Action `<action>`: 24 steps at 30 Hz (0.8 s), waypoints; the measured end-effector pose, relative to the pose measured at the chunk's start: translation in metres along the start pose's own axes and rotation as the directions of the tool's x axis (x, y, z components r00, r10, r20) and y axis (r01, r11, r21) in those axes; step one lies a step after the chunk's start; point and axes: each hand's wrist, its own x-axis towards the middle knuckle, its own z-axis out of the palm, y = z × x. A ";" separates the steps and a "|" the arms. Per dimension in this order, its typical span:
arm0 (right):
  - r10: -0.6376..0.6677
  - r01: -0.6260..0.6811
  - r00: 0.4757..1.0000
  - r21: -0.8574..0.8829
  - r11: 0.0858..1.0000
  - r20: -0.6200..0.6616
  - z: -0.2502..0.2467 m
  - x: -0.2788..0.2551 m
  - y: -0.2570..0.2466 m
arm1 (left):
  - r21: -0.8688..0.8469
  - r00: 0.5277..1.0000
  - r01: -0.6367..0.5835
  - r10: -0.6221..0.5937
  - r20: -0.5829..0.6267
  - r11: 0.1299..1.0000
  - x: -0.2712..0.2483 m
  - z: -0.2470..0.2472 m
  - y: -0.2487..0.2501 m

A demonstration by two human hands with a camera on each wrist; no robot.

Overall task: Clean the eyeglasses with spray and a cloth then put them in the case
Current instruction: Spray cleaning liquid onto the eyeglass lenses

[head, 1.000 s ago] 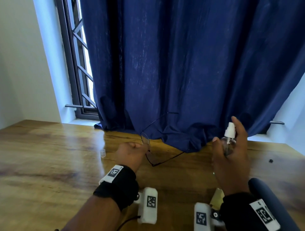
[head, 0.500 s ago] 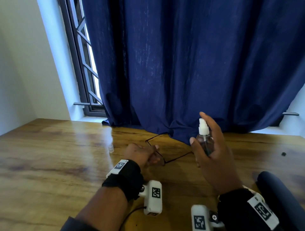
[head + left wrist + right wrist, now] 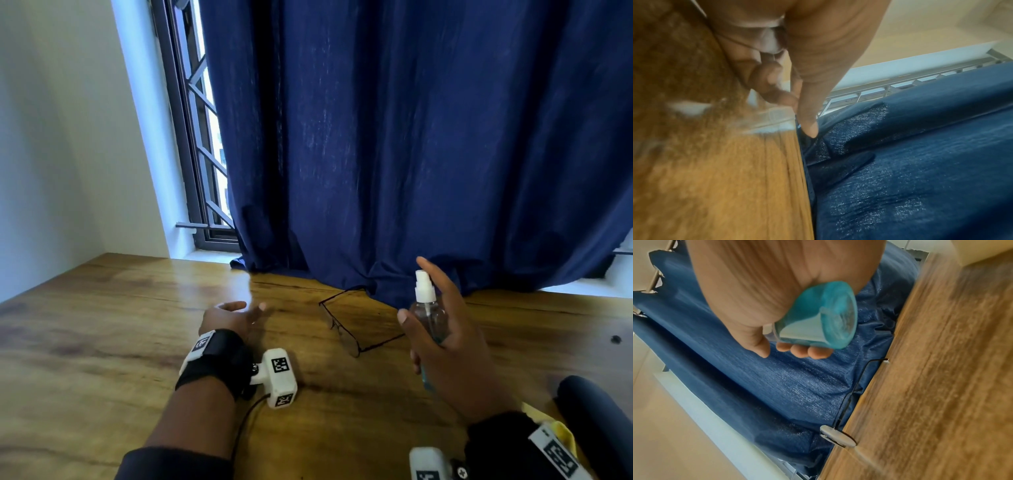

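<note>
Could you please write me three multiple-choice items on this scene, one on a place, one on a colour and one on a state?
1. Where are the thin black wire-framed eyeglasses?
A. In the left hand
B. Lying on the brown wooden table
C. Inside a case

2. What colour is the pump top of the clear plastic spray bottle?
A. White
B. Red
C. Black

3. What is the right hand doing?
A. Resting flat on the table
B. Wiping a lens with a cloth
C. Gripping the spray bottle upright

Answers:
1 B: the head view shows the eyeglasses on the wooden table, between the two hands, with the left hand apart from them.
2 A: the pump stands out white against the dark blue curtain.
3 C: the fingers wrap round the bottle's body, index finger raised by the pump.
</note>
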 end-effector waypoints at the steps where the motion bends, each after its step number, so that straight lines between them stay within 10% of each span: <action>1: 0.018 -0.019 1.000 0.027 0.999 0.021 0.001 0.000 -0.001 | -0.004 1.000 0.013 -0.013 0.015 1.000 0.006 0.000 -0.004; 7: 0.117 -0.133 0.981 0.099 0.986 0.152 0.006 0.001 0.002 | 0.042 0.986 -0.168 0.168 0.013 0.985 0.002 0.016 0.006; 10: 0.170 -0.189 0.964 0.080 0.979 0.204 0.009 0.000 0.007 | -0.205 0.881 -0.375 0.416 0.226 0.904 -0.043 0.048 0.024; 15: 0.219 -0.263 0.935 0.130 0.956 0.280 0.012 -0.002 0.012 | -0.433 0.665 -0.355 0.549 0.506 0.829 -0.101 0.085 0.031; 24: 0.262 -0.326 0.893 0.126 0.937 0.367 0.012 -0.001 0.008 | -0.413 0.546 -0.371 0.555 0.628 0.832 -0.108 0.096 0.019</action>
